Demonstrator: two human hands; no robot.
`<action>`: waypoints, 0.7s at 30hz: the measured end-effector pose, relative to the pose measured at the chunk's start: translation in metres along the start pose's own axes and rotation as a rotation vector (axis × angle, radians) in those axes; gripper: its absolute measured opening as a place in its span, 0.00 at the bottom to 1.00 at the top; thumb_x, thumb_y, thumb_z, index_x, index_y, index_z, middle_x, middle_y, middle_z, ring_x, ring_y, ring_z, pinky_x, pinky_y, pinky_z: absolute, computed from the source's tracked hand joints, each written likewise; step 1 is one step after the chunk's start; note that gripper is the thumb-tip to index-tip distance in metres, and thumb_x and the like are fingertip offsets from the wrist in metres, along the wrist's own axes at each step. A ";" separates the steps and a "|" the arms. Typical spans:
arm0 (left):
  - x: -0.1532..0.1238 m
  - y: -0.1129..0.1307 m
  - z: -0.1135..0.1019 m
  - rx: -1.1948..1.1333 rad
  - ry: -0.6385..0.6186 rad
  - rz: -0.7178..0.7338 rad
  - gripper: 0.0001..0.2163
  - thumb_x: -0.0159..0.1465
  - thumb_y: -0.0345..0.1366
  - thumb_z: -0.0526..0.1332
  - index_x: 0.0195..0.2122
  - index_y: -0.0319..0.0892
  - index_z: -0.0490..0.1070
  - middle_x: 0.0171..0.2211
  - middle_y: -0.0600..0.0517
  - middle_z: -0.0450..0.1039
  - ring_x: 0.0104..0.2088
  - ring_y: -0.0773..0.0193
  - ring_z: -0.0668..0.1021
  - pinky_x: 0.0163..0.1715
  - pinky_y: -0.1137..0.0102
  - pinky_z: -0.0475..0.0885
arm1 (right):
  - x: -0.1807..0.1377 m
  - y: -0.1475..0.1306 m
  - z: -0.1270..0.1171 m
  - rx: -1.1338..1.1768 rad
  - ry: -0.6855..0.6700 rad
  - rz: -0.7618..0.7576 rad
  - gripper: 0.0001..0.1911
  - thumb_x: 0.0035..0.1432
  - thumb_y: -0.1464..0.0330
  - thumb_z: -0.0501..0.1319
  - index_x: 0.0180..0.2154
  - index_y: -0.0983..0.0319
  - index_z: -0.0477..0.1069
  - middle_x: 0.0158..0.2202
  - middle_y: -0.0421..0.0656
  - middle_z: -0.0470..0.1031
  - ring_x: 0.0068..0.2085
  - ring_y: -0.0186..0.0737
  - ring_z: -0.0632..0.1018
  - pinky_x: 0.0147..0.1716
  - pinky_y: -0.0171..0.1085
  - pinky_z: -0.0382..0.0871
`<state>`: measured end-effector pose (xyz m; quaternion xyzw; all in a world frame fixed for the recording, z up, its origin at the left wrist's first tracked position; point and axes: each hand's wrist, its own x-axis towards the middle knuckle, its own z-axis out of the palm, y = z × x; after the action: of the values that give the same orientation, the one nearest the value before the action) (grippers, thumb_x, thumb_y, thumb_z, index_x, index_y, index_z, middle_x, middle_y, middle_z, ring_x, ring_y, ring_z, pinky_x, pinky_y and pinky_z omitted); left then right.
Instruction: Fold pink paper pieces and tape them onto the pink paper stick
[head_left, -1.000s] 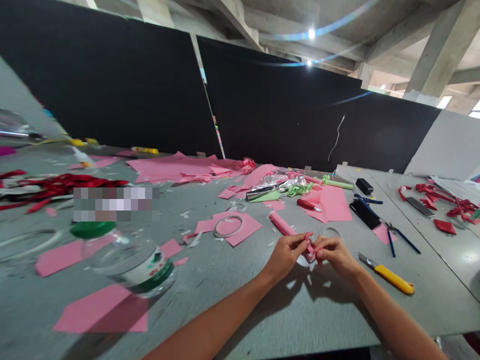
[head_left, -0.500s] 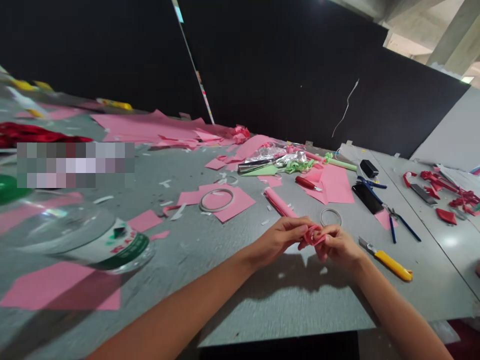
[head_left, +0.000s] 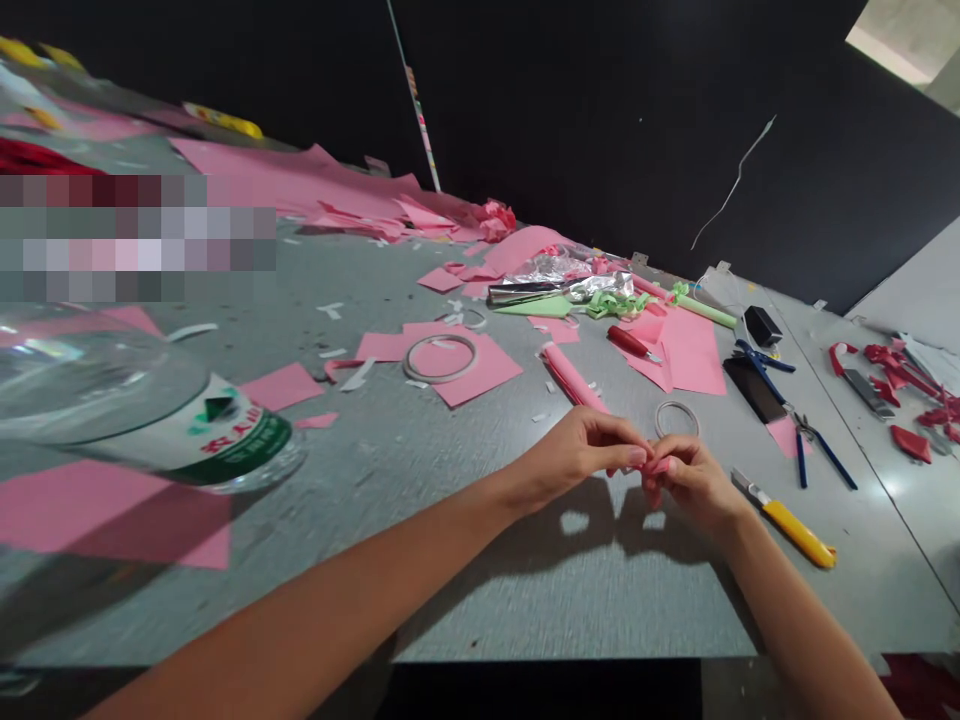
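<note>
Pinched between the fingertips of left hand (head_left: pixel 581 455) and right hand (head_left: pixel 694 480): pink paper piece (head_left: pixel 658 466), small, seemingly folded or rolled tight, mostly hidden, held just above the grey table (head_left: pixel 570 590), near its front edge

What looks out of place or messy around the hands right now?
Pink offcuts and white slivers litter the table. The yellow utility knife lies loose, tip toward the right hand, which pinches a pink paper piece with the left hand.
</note>
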<state>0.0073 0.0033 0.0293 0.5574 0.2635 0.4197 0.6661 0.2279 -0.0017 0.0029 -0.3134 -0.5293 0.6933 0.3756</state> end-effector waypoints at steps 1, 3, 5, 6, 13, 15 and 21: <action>0.001 -0.002 0.001 0.009 0.028 0.010 0.07 0.57 0.39 0.74 0.31 0.41 0.84 0.28 0.52 0.80 0.30 0.63 0.76 0.33 0.70 0.70 | 0.000 -0.001 -0.001 -0.031 -0.001 -0.009 0.19 0.54 0.50 0.79 0.33 0.59 0.85 0.26 0.40 0.78 0.25 0.36 0.76 0.27 0.35 0.73; 0.002 -0.005 0.001 0.018 0.087 0.040 0.07 0.54 0.38 0.76 0.30 0.41 0.82 0.28 0.52 0.80 0.31 0.63 0.78 0.33 0.70 0.72 | 0.001 -0.001 -0.003 -0.080 -0.010 -0.034 0.17 0.56 0.52 0.78 0.34 0.59 0.85 0.27 0.40 0.78 0.26 0.36 0.76 0.28 0.35 0.72; 0.002 -0.007 0.001 0.063 0.112 0.059 0.08 0.54 0.37 0.76 0.27 0.41 0.81 0.26 0.53 0.79 0.30 0.63 0.78 0.32 0.70 0.72 | 0.002 -0.001 -0.004 -0.118 -0.012 -0.051 0.15 0.59 0.54 0.77 0.33 0.59 0.86 0.27 0.40 0.78 0.26 0.35 0.75 0.28 0.35 0.70; 0.001 -0.006 0.001 0.101 0.105 0.064 0.07 0.54 0.37 0.76 0.26 0.41 0.81 0.26 0.52 0.79 0.29 0.63 0.78 0.32 0.70 0.72 | 0.002 -0.001 -0.005 -0.134 -0.013 -0.052 0.14 0.59 0.55 0.77 0.33 0.59 0.86 0.27 0.40 0.78 0.26 0.35 0.75 0.28 0.34 0.69; -0.004 0.009 -0.001 0.292 0.031 0.141 0.06 0.62 0.36 0.67 0.32 0.42 0.85 0.32 0.48 0.84 0.35 0.57 0.82 0.39 0.66 0.75 | 0.002 -0.004 -0.007 -0.182 0.013 -0.041 0.14 0.57 0.55 0.78 0.33 0.59 0.86 0.28 0.41 0.78 0.28 0.36 0.74 0.29 0.34 0.69; -0.005 0.010 0.000 0.336 0.046 0.157 0.06 0.63 0.35 0.67 0.32 0.42 0.84 0.32 0.49 0.84 0.35 0.58 0.82 0.39 0.66 0.76 | 0.001 -0.004 -0.007 -0.182 -0.011 -0.026 0.14 0.57 0.56 0.78 0.34 0.59 0.86 0.29 0.41 0.78 0.27 0.35 0.74 0.29 0.34 0.70; -0.005 0.003 0.001 0.430 0.079 0.222 0.05 0.63 0.33 0.66 0.35 0.42 0.83 0.31 0.50 0.82 0.32 0.61 0.80 0.36 0.68 0.74 | 0.002 -0.003 -0.005 -0.188 -0.012 -0.023 0.14 0.57 0.57 0.78 0.34 0.60 0.85 0.29 0.40 0.76 0.28 0.36 0.74 0.29 0.35 0.72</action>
<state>0.0049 -0.0011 0.0315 0.6952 0.3096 0.4460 0.4711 0.2314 0.0024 0.0048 -0.3373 -0.5977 0.6381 0.3492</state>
